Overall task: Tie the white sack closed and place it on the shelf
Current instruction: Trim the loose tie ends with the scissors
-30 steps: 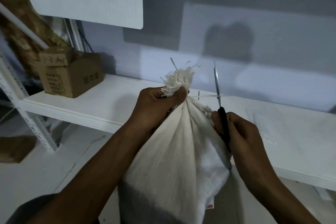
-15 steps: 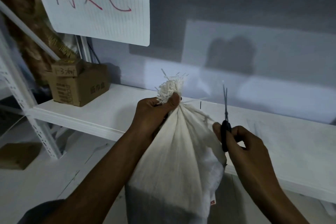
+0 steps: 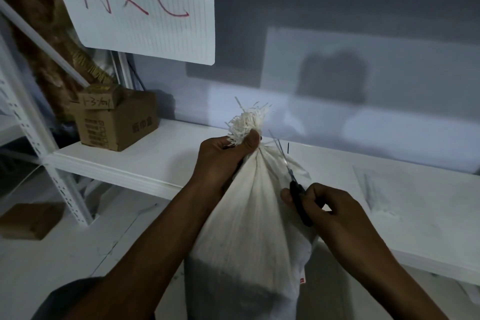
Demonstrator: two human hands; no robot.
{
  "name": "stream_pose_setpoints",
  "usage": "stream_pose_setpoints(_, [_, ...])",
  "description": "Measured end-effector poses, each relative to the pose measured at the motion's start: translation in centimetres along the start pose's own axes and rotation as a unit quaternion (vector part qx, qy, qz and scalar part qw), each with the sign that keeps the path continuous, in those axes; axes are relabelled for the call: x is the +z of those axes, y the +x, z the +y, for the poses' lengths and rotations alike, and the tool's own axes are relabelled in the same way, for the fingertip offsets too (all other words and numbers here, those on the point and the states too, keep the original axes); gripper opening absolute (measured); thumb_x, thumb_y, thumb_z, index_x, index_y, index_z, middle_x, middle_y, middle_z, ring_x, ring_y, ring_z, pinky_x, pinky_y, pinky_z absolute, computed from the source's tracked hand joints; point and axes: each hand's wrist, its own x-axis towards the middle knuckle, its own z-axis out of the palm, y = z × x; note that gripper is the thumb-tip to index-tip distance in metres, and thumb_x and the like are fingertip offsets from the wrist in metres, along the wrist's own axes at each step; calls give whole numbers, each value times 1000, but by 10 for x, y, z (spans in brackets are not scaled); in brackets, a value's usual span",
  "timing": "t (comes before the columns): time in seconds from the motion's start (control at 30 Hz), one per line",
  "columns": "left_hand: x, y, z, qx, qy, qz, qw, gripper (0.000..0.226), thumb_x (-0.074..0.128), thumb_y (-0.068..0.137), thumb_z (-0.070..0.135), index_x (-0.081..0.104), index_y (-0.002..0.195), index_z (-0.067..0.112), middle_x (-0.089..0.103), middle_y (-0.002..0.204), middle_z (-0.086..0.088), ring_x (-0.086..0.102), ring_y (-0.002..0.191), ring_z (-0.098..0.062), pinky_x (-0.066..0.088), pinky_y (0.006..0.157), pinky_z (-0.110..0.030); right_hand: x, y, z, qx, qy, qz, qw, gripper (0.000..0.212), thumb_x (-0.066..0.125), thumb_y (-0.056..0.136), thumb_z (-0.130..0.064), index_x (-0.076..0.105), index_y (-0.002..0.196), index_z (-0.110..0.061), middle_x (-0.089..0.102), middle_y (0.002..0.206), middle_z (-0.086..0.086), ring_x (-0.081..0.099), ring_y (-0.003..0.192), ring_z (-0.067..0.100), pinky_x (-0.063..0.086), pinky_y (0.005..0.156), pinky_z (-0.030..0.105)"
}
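Neck looks cinched: your left hand (image 3: 223, 161) is clenched round the white sack (image 3: 249, 221) just under the frayed top, right hand (image 3: 327, 213) gripping scissors (image 3: 293, 182). Sack's near the shelf (image 3: 145, 163), not on it yet.

- A grey wall (image 3: 337, 21) stands behind, lit by a pale patch; a white lined sheet (image 3: 145, 8) with red writing hangs on it;
- white metal racking (image 3: 62, 189) at left; a cardboard box (image 3: 117, 122) nearby;
- pale floor (image 3: 65, 254) below.
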Motion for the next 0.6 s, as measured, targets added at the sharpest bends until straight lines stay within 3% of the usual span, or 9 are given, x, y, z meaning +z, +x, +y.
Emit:
stream_pose_setpoints(0.07, [1, 1, -1, 0, 10, 4, 1000, 42, 76, 77, 30, 70, 83, -11, 64, 69, -11, 55, 63, -16, 47, 52, -18, 2, 0, -1, -12, -16, -7, 1000, 78, 54, 58, -77, 44, 63, -1, 46, 61, 14, 40, 50, 11, 28, 50, 23])
stream_pose_setpoints(0.17, [2, -3, 0, 13, 5, -15, 1000, 69, 76, 69, 39, 62, 99, -22, 58, 83, -18, 49, 75, -24, 44, 57, -26, 5, 2, 1, -21, -35, -13, 999, 81, 50, 56, -79, 44, 66, 1, 46, 65, 18, 39, 53, 19, 29, 54, 30])
stream_pose_setpoints(0.23, [4, -6, 1, 16, 12, -24, 1000, 71, 76, 66, 44, 60, 88, -22, 48, 76, -18, 38, 66, -26, 33, 55, -28, 8, 4, 3, -21, -32, -17, 999, 80, 50, 57, -79, 42, 65, 1, 43, 66, 19, 38, 55, 23, 28, 53, 27])
stream_pose_setpoints(0.33, [6, -7, 0, -1, 19, -18, 1000, 44, 76, 75, 38, 57, 69, -2, 39, 59, -10, 29, 50, -17, 25, 46, -23, 11, 7, 3, -24, -23, -10, 999, 78, 50, 58, -78, 37, 63, -1, 38, 64, 18, 33, 50, 11, 28, 50, 23])
stream_pose_setpoints(0.4, [5, -6, -1, -11, 15, -10, 1000, 47, 75, 79, 35, 47, 57, 6, 35, 49, -4, 27, 45, -14, 23, 45, -22, 9, 7, 3, -23, -19, -8, 1000, 77, 50, 59, -77, 36, 60, -2, 36, 61, 16, 32, 49, 10, 27, 49, 23])
stream_pose_setpoints(0.53, [7, -10, 1, -2, 21, -26, 999, 46, 75, 72, 43, 55, 70, 2, 37, 63, -14, 28, 54, -21, 25, 50, -26, 3, 3, 3, 6, 15, -20, 1000, 69, 51, 62, -73, 42, 57, -5, 42, 57, 16, 38, 51, 11, 29, 51, 24])
stream_pose_setpoints(0.6, [7, -10, 1, 6, 31, -22, 999, 46, 74, 75, 42, 53, 67, 1, 36, 60, -12, 28, 51, -20, 25, 46, -23, 3, 1, 5, 19, 32, -30, 999, 62, 55, 69, -67, 45, 56, -7, 46, 58, 16, 42, 54, 13, 32, 56, 29])
